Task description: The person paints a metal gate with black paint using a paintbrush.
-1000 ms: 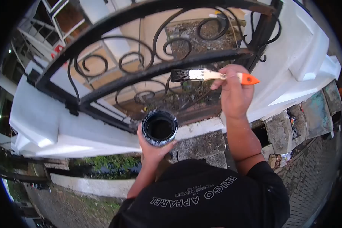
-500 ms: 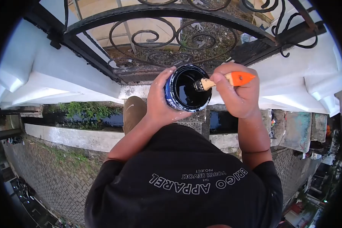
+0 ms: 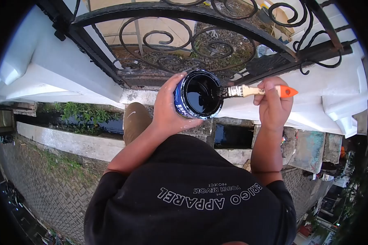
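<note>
My left hand (image 3: 166, 107) is wrapped round a blue paint can (image 3: 178, 99) from its left and near side. Glossy black paint (image 3: 200, 94) fills part of the can, and its rim is smeared with paint. My right hand (image 3: 274, 103) pinches a paintbrush (image 3: 251, 90) by its wooden handle, whose end is orange. The brush lies nearly level, its black-coated bristles at the can's right rim. White specks dot the fingers of my left hand.
A black wrought-iron gate (image 3: 184, 12) with scrolls stands in front of me, between white walls (image 3: 69, 69). Below it, a drainage ditch (image 3: 234, 136) with dark water runs across. Grey paving (image 3: 57, 192) lies at lower left.
The paintbrush has moved right with my right hand, its bristles going from inside the can to the rim. The can has shifted slightly left.
</note>
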Available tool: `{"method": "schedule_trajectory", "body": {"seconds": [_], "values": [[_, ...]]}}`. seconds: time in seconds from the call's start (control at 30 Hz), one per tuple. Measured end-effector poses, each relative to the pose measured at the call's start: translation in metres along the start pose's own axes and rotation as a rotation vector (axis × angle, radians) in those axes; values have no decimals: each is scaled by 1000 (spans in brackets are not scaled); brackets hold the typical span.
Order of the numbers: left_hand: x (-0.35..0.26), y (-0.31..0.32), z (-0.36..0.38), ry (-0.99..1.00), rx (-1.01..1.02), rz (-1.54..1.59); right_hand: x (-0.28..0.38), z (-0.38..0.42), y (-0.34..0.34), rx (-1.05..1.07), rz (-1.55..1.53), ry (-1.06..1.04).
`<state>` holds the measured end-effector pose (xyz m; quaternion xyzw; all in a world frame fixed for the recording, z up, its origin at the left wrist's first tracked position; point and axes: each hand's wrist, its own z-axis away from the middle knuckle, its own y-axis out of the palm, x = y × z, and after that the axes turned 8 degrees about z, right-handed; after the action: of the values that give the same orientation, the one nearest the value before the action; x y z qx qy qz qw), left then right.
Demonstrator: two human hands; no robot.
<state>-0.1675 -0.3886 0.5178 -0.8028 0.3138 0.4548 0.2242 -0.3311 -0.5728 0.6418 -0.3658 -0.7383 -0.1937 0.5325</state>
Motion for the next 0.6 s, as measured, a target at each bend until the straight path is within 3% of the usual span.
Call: {"method": "schedule_trajectory", "body": {"seconds": [0.27, 0.37, 0.47, 0.6], "values": [[-2, -2, -4, -16, 33, -69, -19, 1, -23, -173, -151, 30], [-5, -1, -9, -31, 8, -79, -32, 2, -26, -248, -363, 129], [4, 3, -19, -102, -65, 179, -35, -5, -12, -334, -753, 384], [0, -5, -35, -50, -37, 218, -47, -30, 3, -285, -994, 365]]}}
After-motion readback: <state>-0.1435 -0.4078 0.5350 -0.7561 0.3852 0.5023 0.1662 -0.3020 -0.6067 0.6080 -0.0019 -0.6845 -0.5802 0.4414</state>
